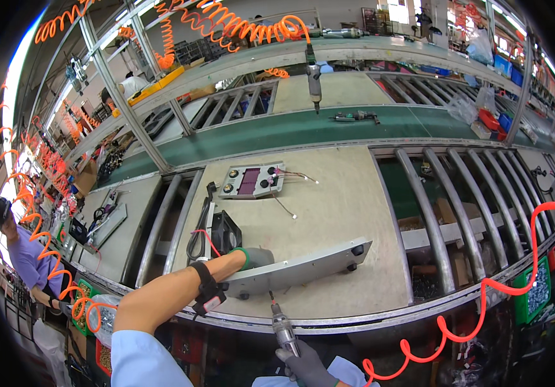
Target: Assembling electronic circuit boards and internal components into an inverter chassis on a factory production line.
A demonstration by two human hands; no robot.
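My left hand (260, 258), in a grey glove with a green cuff, grips the upper edge of a long grey metal panel (303, 268); its fingers are partly hidden behind the panel. The panel stands tilted on edge on the pale work board (342, 193), with black round feet along its face. At the lower edge, my gloved right hand (310, 366) is wrapped round a silver air screwdriver (284, 327). Its bit points up at the panel's lower edge, near a black foot. Behind my left hand sits a black fan (226, 232) on a metal part with a coiled black cable.
A control panel with a purple display (249, 180) and loose wires lies farther back. Metal rollers (429, 213) flank the board. An orange air hose (455, 329) loops at right. Another screwdriver (314, 80) hangs above the green belt (258, 137). A co-worker (29, 251) stands at left.
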